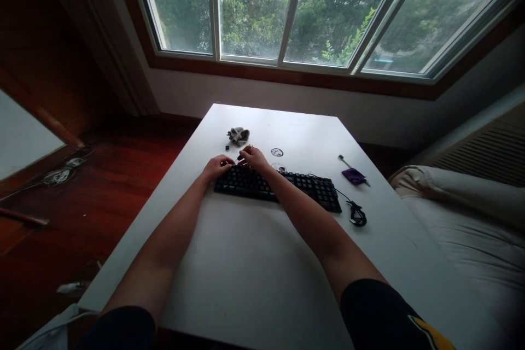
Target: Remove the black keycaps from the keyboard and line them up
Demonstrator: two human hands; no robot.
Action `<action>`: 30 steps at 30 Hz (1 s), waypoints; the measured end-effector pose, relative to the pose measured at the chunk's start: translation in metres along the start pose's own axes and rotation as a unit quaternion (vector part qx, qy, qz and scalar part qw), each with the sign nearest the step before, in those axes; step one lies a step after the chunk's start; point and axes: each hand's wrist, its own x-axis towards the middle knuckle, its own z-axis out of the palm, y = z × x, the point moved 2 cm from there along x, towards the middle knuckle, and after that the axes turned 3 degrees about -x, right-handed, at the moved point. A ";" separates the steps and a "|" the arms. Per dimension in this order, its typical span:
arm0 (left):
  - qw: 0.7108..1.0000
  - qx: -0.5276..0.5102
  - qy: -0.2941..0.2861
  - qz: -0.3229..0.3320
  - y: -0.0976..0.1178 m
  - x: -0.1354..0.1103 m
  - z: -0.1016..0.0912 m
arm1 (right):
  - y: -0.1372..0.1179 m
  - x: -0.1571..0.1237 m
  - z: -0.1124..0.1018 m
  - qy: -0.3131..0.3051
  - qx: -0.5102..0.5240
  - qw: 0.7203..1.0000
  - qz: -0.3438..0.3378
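Fingers [247, 153] of right hand [255, 158] pinched together on small dark piece [239, 157] above far-left corner of black rectangular keyboard [295, 186]. Left hand [217, 167] curled on that corner, grip unclear. Judged small-part handling, needing steady fine pinch. Beyond: crumpled grey cloth [238, 135].

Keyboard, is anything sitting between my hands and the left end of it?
Nothing visible does. The left hand and right hand are both on the left end of the keyboard. The grey cloth and small black piece lie beyond it.
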 end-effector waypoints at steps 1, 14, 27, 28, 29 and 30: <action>1.000 0.002 -0.004 0.001 0.000 0.000 0.000 | 0.001 0.000 -0.001 0.000 0.021 1.000 0.017; 1.000 -0.011 -0.002 0.007 -0.010 0.002 0.002 | -0.053 -0.019 0.019 0.039 -0.399 0.901 -0.167; 1.000 0.002 0.002 0.004 -0.003 0.002 0.001 | -0.010 -0.013 0.004 0.050 -0.123 0.984 -0.119; 1.000 0.001 0.001 0.003 -0.003 0.002 0.001 | -0.007 -0.012 0.005 0.060 -0.105 0.987 -0.106; 1.000 0.000 0.000 0.003 -0.004 0.002 0.001 | -0.004 -0.012 0.006 0.068 -0.084 0.990 -0.091; 1.000 -0.001 -0.002 0.002 -0.004 0.002 0.001 | -0.001 -0.012 0.007 0.075 -0.063 0.992 -0.076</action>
